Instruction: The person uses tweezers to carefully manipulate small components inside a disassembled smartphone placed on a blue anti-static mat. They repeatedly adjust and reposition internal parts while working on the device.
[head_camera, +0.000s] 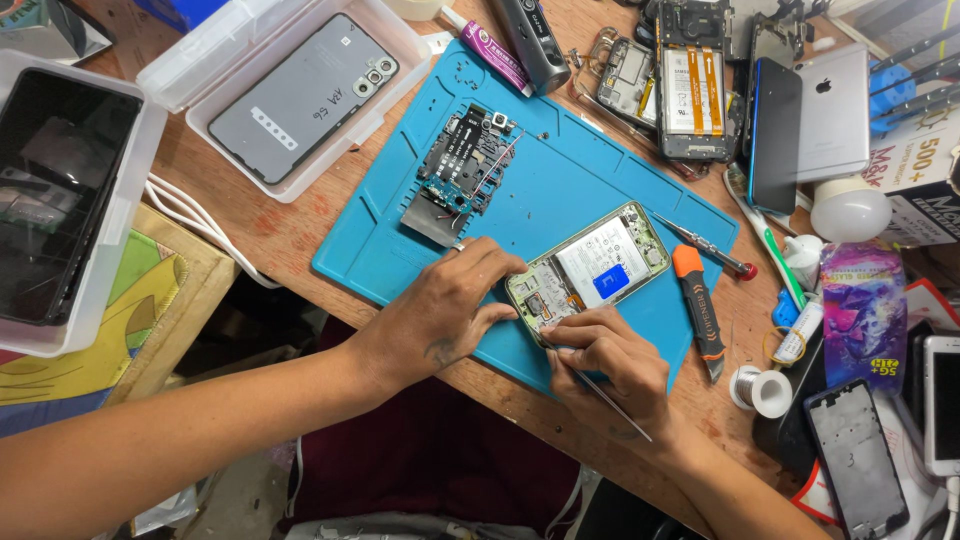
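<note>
Cluttered with phone parts, a wooden bench carries a blue mat set at a slant across its middle. Both forearms reach up from the lower edge of the view and meet at the mat's near edge. The left hand lies palm down, its fingers curled over the lower left corner of an opened phone, pinning it flat against the mat. The right hand is bent at the wrist just below the phone, fingers pinched together on a thin metal tool whose tip meets the phone's lower end and whose shaft runs back past the wrist.

One opened phone lies under the hands, back cover off, with its white battery showing. One loose circuit board sits further up the mat, well apart from the hands. Two clear plastic boxes stand at the left: one box holds a grey phone back, and a larger box holds a dark screen. To the right of the mat lie one orange utility knife, one small screwdriver and one spool of solder wire. Beyond the mat's far corner rest one stripped phone and one silver phone lying face down.
</note>
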